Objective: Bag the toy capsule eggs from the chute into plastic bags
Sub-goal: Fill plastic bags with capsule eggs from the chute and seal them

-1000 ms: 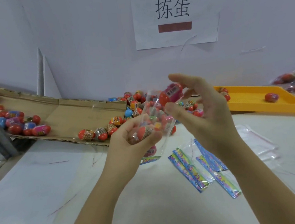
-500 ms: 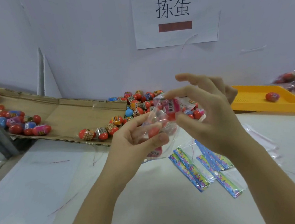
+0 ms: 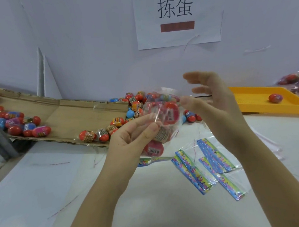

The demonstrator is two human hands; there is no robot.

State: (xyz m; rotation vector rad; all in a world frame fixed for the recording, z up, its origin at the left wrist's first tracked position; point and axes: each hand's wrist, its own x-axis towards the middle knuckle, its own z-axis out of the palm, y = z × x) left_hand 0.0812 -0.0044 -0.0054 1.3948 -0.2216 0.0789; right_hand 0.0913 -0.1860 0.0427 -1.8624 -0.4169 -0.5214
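where glare hid the bagged eggs (image 3: 152, 148)

though the left hand (image 3: 132, 138) gripped the clear bag (image 3: 163, 115) above the tabletop (image 3: 43, 186), glare hid its egg count. the right hand (image 3: 215, 107) hovered beside it, fingers spread and blurred. egg labels were unreadable beyond barcodes; the wall sign (image 3: 176, 15) read 拣蛋.

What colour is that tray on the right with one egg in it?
Orange-yellow tray, clearest in the head view.
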